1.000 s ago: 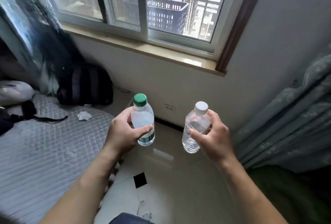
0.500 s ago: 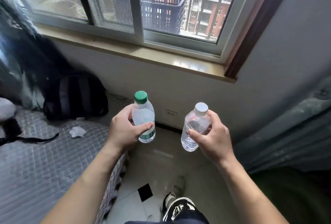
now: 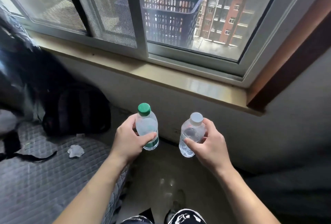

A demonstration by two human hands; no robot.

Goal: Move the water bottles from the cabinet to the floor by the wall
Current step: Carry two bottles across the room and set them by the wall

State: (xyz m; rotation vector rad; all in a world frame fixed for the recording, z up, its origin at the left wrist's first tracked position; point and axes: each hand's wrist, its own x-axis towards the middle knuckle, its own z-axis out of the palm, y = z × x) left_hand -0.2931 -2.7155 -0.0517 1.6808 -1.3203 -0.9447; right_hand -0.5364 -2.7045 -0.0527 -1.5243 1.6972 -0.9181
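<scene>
green-capped bottle (image 3: 147, 128) sits clamped in the left hand (image 3: 129, 142), white-capped bottle (image 3: 191, 136) in the right hand (image 3: 209, 147), both upright in the air above the floor (image 3: 164, 180) by the wall (image 3: 179, 105). green label band shows, its writing unreadable.

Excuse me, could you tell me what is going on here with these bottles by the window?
A person stands facing the wall under the windowsill with a water bottle in each hand. The left hand grips the green-capped bottle and the right hand grips the white-capped bottle. Both bottles are upright and held in the air above the floor beside the quilted mattress. Neither has been set down yet.
</scene>
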